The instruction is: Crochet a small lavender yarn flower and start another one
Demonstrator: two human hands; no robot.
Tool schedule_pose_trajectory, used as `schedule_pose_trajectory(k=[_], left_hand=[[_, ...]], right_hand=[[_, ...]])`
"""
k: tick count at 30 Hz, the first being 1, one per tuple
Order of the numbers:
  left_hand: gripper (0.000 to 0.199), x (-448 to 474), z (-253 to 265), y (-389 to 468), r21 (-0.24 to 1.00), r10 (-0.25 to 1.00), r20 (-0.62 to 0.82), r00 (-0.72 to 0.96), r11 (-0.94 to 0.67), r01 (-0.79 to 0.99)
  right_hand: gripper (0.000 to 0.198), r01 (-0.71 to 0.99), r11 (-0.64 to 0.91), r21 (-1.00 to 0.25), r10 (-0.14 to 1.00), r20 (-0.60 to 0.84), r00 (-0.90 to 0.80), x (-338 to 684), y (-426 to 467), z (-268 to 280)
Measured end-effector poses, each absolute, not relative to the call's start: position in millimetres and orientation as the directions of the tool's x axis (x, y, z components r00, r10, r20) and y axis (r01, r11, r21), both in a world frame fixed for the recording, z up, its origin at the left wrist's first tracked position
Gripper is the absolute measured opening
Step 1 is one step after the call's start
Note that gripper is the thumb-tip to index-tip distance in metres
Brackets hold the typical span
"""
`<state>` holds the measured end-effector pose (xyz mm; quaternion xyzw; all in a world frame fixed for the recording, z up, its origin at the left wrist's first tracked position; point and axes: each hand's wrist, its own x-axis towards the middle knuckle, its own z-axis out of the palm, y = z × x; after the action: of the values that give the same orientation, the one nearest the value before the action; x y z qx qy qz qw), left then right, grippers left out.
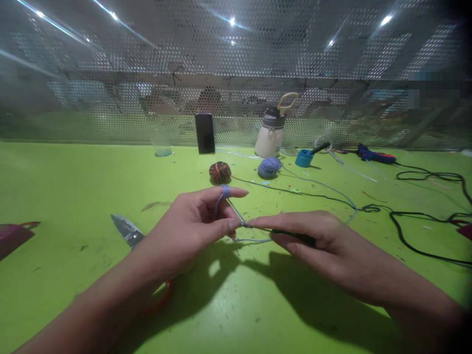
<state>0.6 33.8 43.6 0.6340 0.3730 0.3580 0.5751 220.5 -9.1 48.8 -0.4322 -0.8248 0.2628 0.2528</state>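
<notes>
My left hand [201, 214] has blue yarn [226, 191] wound round its raised index finger, and its thumb and middle finger pinch a small bit of yarn work [244, 224]. From the index finger a taut strand slants down to that pinch. My right hand [317, 233] grips a crochet hook [295, 236] with a dark handle, its tip meeting the yarn at the left fingertips. Behind the hands lies the blue yarn ball [269, 167], its strand curving round on the right. A dark multicoloured yarn ball [220, 172] sits left of it.
Scissors [127, 231] lie partly under my left forearm. At the back stand a phone [205, 133], a white bottle [270, 137] and a blue pot [304, 158]. A glue gun [376, 155] and black cord [416, 250] are on the right; a perforated metal panel [121, 108] borders the green table [92, 187].
</notes>
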Motion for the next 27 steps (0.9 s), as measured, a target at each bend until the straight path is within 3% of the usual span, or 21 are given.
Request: schedule_pose_trajectory(k=[15,27], left_hand=[[0.036,0.1,43.0,34.4,0.985,0.889,0.042,0.457,-0.112,0.128],[0.035,0.6,42.3,31.3,0.909,0.892,0.136,0.430,-0.285,0.304]], right_hand=[[0.042,0.593,0.497,-0.633,0.845,0.196,-0.498,220.2,-8.9,48.4],[0.042,0.610,0.488,-0.624,0.854,0.194,-0.484,218.6,-9.5,46.5]])
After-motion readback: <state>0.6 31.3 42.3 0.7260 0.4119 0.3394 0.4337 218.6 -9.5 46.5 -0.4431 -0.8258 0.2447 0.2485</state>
